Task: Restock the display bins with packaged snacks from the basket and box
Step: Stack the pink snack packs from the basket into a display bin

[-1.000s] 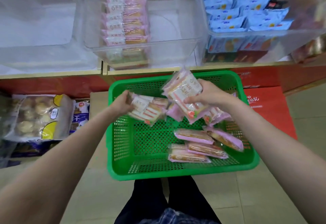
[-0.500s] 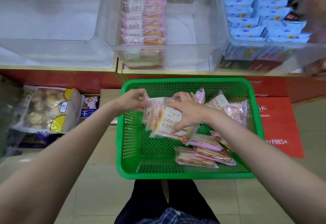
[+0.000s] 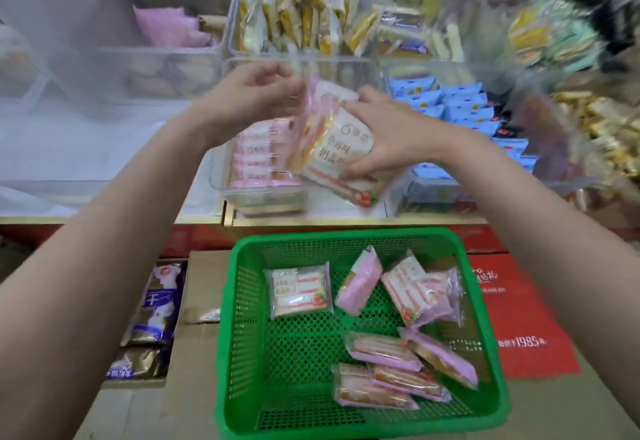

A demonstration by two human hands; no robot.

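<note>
We hold a stack of pink snack packets (image 3: 332, 149) above the clear display bin (image 3: 221, 176) — right hand (image 3: 391, 142) gripping it, left hand (image 3: 249, 93) pinching its top. Next — set it beside the bin's left row; the green basket (image 3: 242, 353) keeps more.

Even, soft overhead light on my feed, no hard shadows. Heavy motion blur on shelves (image 3: 519, 41) and top right; basket (image 3: 242, 301) sharper. Wide-angle warp bends my forearms at edges.

Red carton (image 3: 512, 318) rt of basket, purple pkgs (image 3: 157, 304) lt
</note>
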